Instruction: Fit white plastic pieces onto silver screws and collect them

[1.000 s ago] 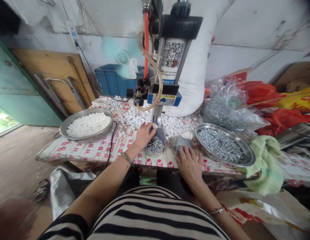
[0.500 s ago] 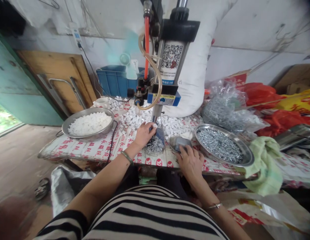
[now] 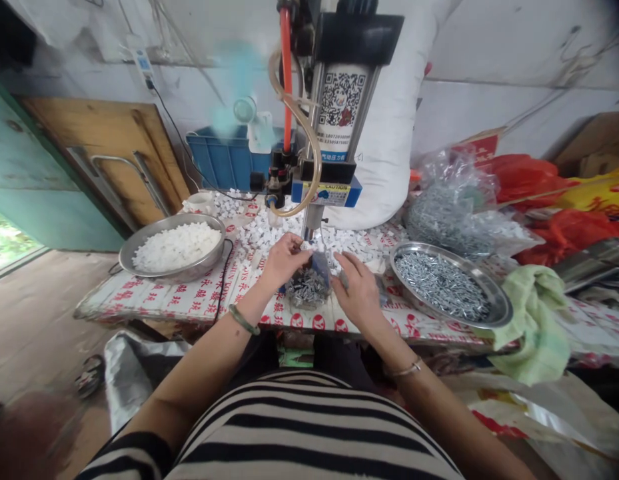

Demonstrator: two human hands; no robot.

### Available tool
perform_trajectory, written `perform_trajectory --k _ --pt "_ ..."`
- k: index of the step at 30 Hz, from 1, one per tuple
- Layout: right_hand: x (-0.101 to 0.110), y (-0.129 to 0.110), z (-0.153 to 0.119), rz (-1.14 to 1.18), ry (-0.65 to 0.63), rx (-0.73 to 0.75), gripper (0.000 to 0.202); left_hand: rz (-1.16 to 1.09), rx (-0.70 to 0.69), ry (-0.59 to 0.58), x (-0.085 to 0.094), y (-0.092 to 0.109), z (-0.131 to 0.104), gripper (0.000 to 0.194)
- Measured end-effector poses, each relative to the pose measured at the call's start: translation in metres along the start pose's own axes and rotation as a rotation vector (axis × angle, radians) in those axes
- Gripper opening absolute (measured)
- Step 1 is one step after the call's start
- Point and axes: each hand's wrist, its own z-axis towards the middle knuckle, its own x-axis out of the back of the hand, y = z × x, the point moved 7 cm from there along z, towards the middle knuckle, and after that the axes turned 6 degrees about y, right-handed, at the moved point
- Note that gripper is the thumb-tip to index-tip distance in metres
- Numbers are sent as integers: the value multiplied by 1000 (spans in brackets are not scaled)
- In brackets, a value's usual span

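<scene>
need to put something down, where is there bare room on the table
The table looks bare in front of the bowl of white pieces, and between the black cable and the left hand. Crowded: around the press, by the right hand, among the loose white pieces, and at the dish of metal pins.

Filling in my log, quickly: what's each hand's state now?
Left hand: fingers curled by the press, grip unclear.
Right hand: loosely open, nothing visibly held.
</scene>
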Motion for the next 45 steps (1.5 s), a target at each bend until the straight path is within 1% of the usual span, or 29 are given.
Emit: perform_trajectory --k 1,2,4,6,8,9,11,13,14,16,17,18,19,20,22,23,26,30,33,36,39,41,43,45 --pt "-8 -5 7 41 -19 11 44 125 -57 56 3 0 -3 18" --pt "-17 -9 13 72 -47 19 46 251 -105 79 3 0 -6 16" --pt "-36 -16 20 109 -118 19 46 441 -154 66 -3 -6 -10 13" --pt "-51 -20 24 109 -173 5 44 520 -168 51 -8 -11 -13 14" --pt "-56 -22 25 91 -196 -7 44 532 -174 55 -10 -13 -13 15" --pt "-55 -22 26 83 -199 -7 44 518 -179 50 -9 -13 -13 17" --pt "-44 -15 29 71 -195 0 46 463 -180 47 -1 -12 -13 24" --pt "-25 7 32 21 -184 -18 46 420 -149 42 11 -14 -13 27" --pt "-13 25 34 -38 -183 -50 45 421 -127 23 16 -16 -13 26" --pt "9 76 34 -234 -226 -189 38 464 -91 -67 18 -20 -14 26" --pt "19 105 30 -352 -276 -296 37 497 -88 -129 15 -22 -15 29" --pt "26 133 23 -460 -366 -405 35 533 -91 -184 11 -23 -16 29" --pt "29 158 12 -521 -515 -491 34 572 -92 -221 5 -23 -17 28" --pt "31 177 3 -560 -617 -541 34 610 -91 -236 1 -24 -17 26" --pt "32 197 -12 -569 -739 -545 32 666 -79 -224 -6 -25 -17 20" --pt "32 201 -17 -564 -758 -529 32 674 -72 -213 -7 -25 -17 18" --pt "33 202 -24 -555 -724 -490 30 655 -61 -193 -4 -25 -18 16" --pt "36 200 -24 -538 -632 -491 29 665 -47 -230 2 -24 -19 17" --pt "35 202 -26 -526 -649 -535 29 715 -23 -261 1 -23 -18 18" --pt "34 202 -24 -534 -677 -533 28 752 -20 -263 -2 -24 -16 17" --pt "40 200 -18 -544 -640 -520 30 698 -28 -233 0 -25 -17 17" --pt "44 199 -15 -547 -613 -532 33 637 -32 -187 4 -26 -19 18" --pt "46 194 -11 -516 -554 -529 34 553 -49 -140 8 -25 -22 18" --pt "43 187 -7 -455 -480 -482 31 449 -80 -104 11 -22 -27 18"
